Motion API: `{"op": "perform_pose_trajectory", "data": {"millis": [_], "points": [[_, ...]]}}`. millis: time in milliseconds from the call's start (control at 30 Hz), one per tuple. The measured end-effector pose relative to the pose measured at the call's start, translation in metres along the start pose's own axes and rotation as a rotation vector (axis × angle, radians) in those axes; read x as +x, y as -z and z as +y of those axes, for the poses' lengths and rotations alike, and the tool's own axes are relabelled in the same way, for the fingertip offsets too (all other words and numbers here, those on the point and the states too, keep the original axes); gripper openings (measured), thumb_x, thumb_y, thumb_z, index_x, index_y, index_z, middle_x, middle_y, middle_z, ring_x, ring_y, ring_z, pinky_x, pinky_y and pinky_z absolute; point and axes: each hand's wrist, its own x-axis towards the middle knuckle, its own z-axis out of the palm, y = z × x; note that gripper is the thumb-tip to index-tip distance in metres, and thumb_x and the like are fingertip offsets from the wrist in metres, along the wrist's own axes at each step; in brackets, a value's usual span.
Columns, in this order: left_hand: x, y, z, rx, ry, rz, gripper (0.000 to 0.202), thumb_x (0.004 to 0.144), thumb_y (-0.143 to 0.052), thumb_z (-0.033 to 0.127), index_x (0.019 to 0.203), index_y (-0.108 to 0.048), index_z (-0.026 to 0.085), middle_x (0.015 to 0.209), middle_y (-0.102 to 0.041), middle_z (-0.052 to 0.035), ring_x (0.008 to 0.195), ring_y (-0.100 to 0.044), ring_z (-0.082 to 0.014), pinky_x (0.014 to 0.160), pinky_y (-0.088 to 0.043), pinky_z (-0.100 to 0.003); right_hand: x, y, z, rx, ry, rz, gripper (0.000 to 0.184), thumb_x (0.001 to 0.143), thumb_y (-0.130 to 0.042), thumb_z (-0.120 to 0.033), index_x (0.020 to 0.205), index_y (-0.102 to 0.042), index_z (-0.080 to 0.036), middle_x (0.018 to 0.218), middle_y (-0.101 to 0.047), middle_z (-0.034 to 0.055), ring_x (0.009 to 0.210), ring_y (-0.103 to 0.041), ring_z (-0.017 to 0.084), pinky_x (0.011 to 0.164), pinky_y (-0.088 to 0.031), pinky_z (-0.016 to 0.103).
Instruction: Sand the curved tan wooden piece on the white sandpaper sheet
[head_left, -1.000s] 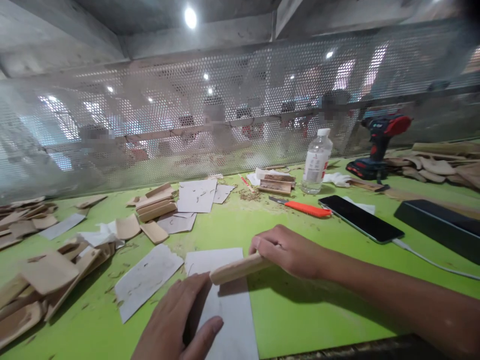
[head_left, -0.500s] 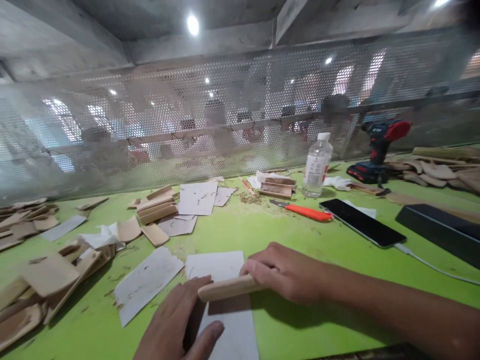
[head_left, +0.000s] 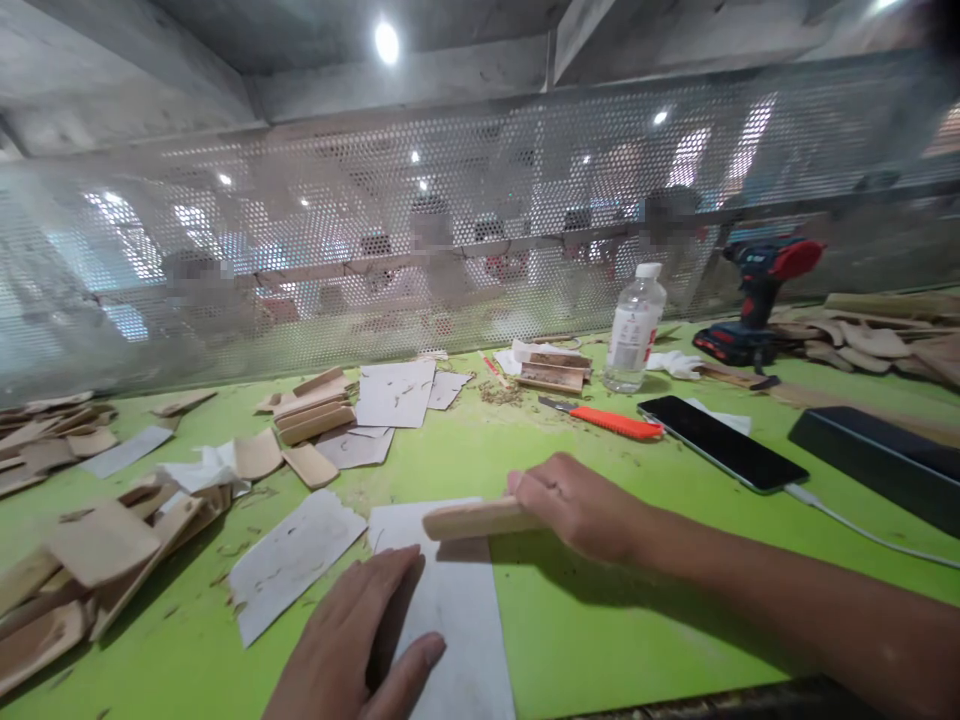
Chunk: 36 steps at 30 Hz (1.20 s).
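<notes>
My right hand [head_left: 574,505] grips one end of a pale piece of bamboo [head_left: 469,520], its other end pointing left over a white sheet of sandpaper or paper [head_left: 465,630]. Whether the bamboo touches the sheet I cannot tell. My left hand [head_left: 360,625] rests at the sheet's left side, fingers stretched out and thumb apart, with nothing in it. Another worn white sheet [head_left: 292,560] lies to its left on the green table.
Curved bamboo pieces [head_left: 105,545] are heaped at the left. An orange utility knife [head_left: 615,422] with its blade out, a phone [head_left: 727,445] on a cable, a bottle [head_left: 634,330] and a cordless drill [head_left: 757,300] stand or lie right. Perforated screen [head_left: 480,250] behind.
My right hand has moved the bamboo piece away from me and slightly right, off my left hand's fingers. The left hand has barely moved.
</notes>
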Motion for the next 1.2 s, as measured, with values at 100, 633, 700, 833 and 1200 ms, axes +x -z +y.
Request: {"op": "perform_pose_trajectory", "data": {"millis": [100,633,700,833,1200], "points": [[0.0004,-0.0006,-0.0010,-0.001,0.015,0.005,0.051,0.094,-0.066,0.045,0.142,-0.054,0.033,0.139,-0.068,-0.0040,0.120,-0.069,-0.0303,0.099,-0.060,-0.041,-0.0016,-0.0024,-0.0025,0.014,0.080,-0.153,0.050,0.101,-0.037,-0.052,0.064,-0.046,-0.019,0.057,-0.037,-0.0035,0.051,-0.033,0.011,0.051,-0.021,0.030],[0.0006,-0.0033,-0.0035,0.024,-0.034,-0.005,0.056,0.096,-0.065,0.045,0.147,-0.047,0.033,0.143,-0.065,-0.0037,0.124,-0.067,-0.0285,0.101,-0.059,-0.039,0.0015,0.0002,0.0048,0.081,0.099,-0.153,0.048,0.105,-0.029,-0.050,0.072,-0.046,-0.019,0.070,-0.044,-0.0015,0.066,-0.043,0.015,0.060,-0.029,0.029],[0.0012,-0.0030,-0.0038,0.037,-0.043,-0.002,0.056,0.095,-0.066,0.045,0.146,-0.047,0.033,0.142,-0.065,-0.0032,0.124,-0.067,-0.0286,0.101,-0.060,-0.039,0.0001,0.0010,0.0030,0.074,0.083,-0.172,0.048,0.105,-0.029,-0.050,0.073,-0.047,-0.019,0.070,-0.045,-0.0014,0.066,-0.043,0.015,0.060,-0.029,0.030],[0.0010,-0.0033,-0.0028,0.041,-0.034,0.004,0.056,0.095,-0.066,0.045,0.147,-0.048,0.033,0.143,-0.065,-0.0034,0.126,-0.066,-0.0292,0.101,-0.059,-0.039,-0.0029,0.0012,-0.0023,0.064,0.060,-0.194,0.047,0.106,-0.029,-0.049,0.076,-0.050,-0.019,0.073,-0.049,-0.0004,0.068,-0.045,0.015,0.061,-0.030,0.030],[0.0006,-0.0016,0.0011,0.003,0.023,0.010,0.048,0.095,-0.063,0.045,0.142,-0.056,0.033,0.136,-0.069,-0.0022,0.122,-0.068,-0.0299,0.101,-0.059,-0.040,-0.0013,0.0014,0.0007,0.074,-0.002,-0.188,0.053,0.105,-0.028,-0.054,0.083,-0.058,-0.018,0.078,-0.052,0.0026,0.070,-0.047,0.017,0.061,-0.031,0.030]]}}
